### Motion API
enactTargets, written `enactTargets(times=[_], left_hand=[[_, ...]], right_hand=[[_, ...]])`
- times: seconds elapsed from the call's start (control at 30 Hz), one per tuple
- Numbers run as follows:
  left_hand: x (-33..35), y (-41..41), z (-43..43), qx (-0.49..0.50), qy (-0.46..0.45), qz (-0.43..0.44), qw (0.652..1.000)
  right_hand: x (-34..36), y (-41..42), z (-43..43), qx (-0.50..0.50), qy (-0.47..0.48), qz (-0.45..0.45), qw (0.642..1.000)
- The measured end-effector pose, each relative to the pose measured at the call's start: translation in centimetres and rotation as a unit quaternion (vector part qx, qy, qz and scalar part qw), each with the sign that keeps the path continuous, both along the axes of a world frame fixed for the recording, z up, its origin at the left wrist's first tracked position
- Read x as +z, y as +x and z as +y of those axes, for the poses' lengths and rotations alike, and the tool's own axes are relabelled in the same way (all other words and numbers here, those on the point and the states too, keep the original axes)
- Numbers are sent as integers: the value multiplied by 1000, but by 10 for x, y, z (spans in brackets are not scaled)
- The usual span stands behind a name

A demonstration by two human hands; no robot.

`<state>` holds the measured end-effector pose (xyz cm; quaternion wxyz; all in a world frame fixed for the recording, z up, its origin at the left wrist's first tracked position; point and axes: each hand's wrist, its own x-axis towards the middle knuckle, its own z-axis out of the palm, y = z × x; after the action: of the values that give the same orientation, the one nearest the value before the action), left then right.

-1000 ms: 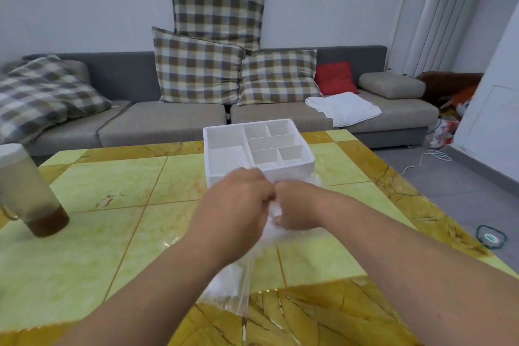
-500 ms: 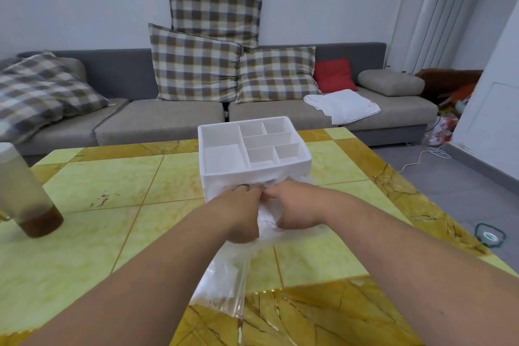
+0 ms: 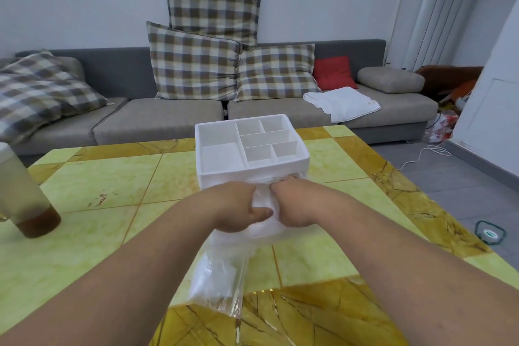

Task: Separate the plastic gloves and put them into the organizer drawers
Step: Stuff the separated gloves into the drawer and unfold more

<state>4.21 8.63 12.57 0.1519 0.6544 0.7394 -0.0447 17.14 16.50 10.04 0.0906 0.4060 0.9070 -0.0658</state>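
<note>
Grey sofa (image 3: 157,121): well beyond the fingers, behind the table, with checked cushions (image 3: 193,64) stacked against its back.
Yellow-green table (image 3: 84,177): marble-patterned tiles spreading under and to both sides of the fingers.
White organizer (image 3: 224,174): just beyond the fingertips, its front wall almost touching the knuckles and its open top split into compartments. Whether a drawer in the front is pulled out cannot be told.
Plastic gloves (image 3: 216,275): a crumpled clear-and-white bundle, bunched between the two hands. The rest trails back from the fingers along the table toward the person.
Left hand (image 3: 236,208): fingers curled round the left side of the bundle, thumb (image 3: 261,212) pressed flat on top of the plastic.
Right hand (image 3: 295,205): close beside the left, with the fingers curled down into the plastic. The fingertips are hidden in the folds.
Jar (image 3: 28,199): far left of the fingers, standing on the table, brown liquid at its base.
</note>
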Motion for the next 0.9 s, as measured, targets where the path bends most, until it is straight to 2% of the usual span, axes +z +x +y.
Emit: enactTargets(times=[0.1,0.17,0.37,0.53,0.73,0.9], left_hand=[[-5,7,-12,4,143,97,985],[-13,12,-15,-22,213,128,968],[-41,3,14,-91,148,70,982],[-43,-1,25,-41,49,20,998],[-36,1,29,-6,34,-4,999],[-35,2,29,3,36,-7,999]], right_hand=[[-4,-6,7,-7,-11,-6,1000],[-7,-7,10,-7,-15,-8,1000],[-5,-3,11,0,-38,6,999],[-5,-3,16,7,-36,1,999],[6,11,17,23,-26,0,999],[44,49,-10,1,-20,140,990]])
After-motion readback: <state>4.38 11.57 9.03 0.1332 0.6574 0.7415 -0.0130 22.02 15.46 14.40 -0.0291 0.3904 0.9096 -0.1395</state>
